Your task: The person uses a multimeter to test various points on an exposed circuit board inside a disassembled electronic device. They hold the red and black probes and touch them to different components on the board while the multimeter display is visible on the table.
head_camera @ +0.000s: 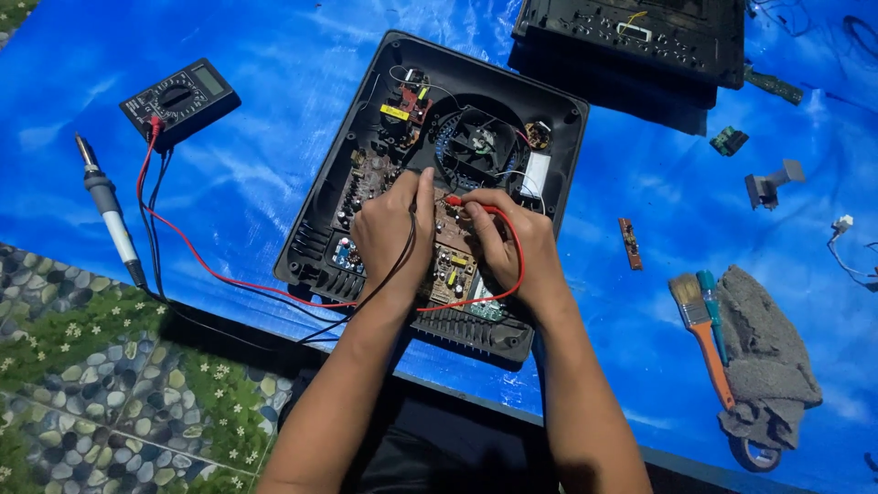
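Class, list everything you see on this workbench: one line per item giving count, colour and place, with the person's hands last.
Opened appliance casing: 1, black, centre.
Circuit board: 1, brown, inside casing.
Fan: 1, black, casing top.
Multimeter: 1, black, upper left.
Soldering iron: 1, grey-white, left.
Second casing: 1, black, top.
Paintbrush: 1, orange handle, right.
Cloth: 1, grey, right.
Tarp: 1, blue, underneath.
Left hand: holds black probe.
Right hand: holds red probe.

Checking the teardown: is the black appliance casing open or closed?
Open: the black appliance casing has no cover on, baring its circuit board and fan.
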